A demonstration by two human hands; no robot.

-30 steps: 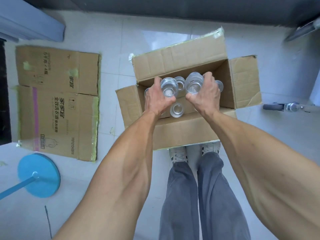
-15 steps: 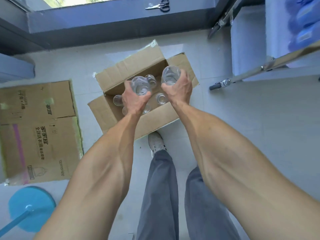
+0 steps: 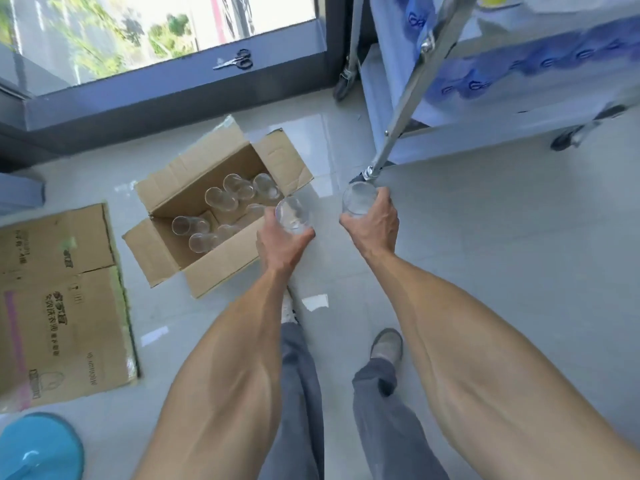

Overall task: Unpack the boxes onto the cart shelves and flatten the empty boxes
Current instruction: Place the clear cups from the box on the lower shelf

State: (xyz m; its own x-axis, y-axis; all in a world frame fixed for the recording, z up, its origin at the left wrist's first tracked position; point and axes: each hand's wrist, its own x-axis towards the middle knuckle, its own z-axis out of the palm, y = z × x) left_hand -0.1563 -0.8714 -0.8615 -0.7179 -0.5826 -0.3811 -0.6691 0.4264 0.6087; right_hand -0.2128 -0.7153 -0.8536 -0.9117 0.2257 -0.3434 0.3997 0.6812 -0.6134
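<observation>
Head view is looking down past grey trouser legs (image 3: 298, 393) at both forearms. The left hand (image 3: 282, 249) is gripping a clear glass (image 3: 292, 216), fingers curled round it, just beside the open box (image 3: 166, 251). The right hand (image 3: 375, 226) is gripping a second glass (image 3: 358, 199) near the cart leg (image 3: 401, 109). More glasses (image 3: 221, 199) are standing inside the box on the floor. A flattened box (image 3: 59, 306) is lying to the left. Farther off, the cart shelves (image 3: 485, 133) are sitting at right, and scissors (image 3: 235, 60) are lying on the window sill.
</observation>
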